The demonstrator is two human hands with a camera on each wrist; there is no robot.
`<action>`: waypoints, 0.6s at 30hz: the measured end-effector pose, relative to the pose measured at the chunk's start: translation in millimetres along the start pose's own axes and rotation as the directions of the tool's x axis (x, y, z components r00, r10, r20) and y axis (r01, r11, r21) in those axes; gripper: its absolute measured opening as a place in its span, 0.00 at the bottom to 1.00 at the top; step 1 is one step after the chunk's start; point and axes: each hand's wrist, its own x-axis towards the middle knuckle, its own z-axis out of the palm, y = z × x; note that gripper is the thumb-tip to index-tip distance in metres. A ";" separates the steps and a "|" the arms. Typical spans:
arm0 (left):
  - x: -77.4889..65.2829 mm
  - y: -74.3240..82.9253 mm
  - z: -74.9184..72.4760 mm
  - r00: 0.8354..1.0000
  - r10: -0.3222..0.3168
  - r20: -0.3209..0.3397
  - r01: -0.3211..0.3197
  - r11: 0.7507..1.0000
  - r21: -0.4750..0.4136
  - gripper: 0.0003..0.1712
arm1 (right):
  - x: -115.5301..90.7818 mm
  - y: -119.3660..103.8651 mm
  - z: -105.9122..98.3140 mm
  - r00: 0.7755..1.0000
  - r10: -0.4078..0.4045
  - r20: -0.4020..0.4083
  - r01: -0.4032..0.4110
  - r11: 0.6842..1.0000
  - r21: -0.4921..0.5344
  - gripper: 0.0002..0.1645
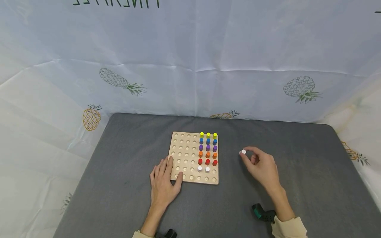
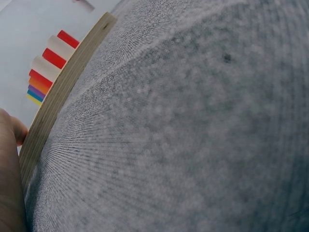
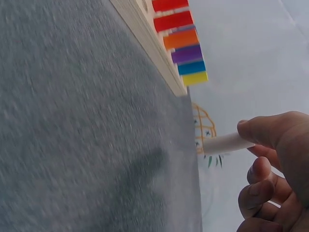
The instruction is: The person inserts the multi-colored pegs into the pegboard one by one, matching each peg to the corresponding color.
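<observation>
A square wooden pegboard (image 1: 186, 155) lies on the grey table. Its right three columns carry rows of yellow, blue, purple, orange and red pegs (image 1: 207, 162), with two white pegs (image 1: 199, 169) in the row nearer the person. My left hand (image 1: 163, 185) rests on the board's near left corner, fingers fairly straight and thumb on the near edge. Right of the board, my right hand (image 1: 263, 167) pinches a white peg (image 3: 227, 143) between thumb and index finger, held above the table. The other fingers of that hand are curled in, as the right wrist view shows.
The grey cloth-covered table (image 1: 119, 198) spreads around the board. Behind it hangs a white curtain (image 1: 190, 89) with pineapple prints. A dark wrist device (image 1: 263, 213) sits at my right wrist, and another (image 1: 167, 234) at my left.
</observation>
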 end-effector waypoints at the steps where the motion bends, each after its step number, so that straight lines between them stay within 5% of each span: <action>1: 0.0 0.0 -0.1 1.000 0.000 -0.001 0.000 1.000 0.000 0.41 | -0.4 -2.2 1.3 1.000 -0.001 0.011 0.001 1.000 -0.002 0.11; 18: 1.4 0.4 -0.1 1.000 -0.001 0.001 0.001 1.000 -0.001 0.40 | -12.5 -32.6 18.3 0.986 0.009 0.165 -0.012 1.000 0.014 0.13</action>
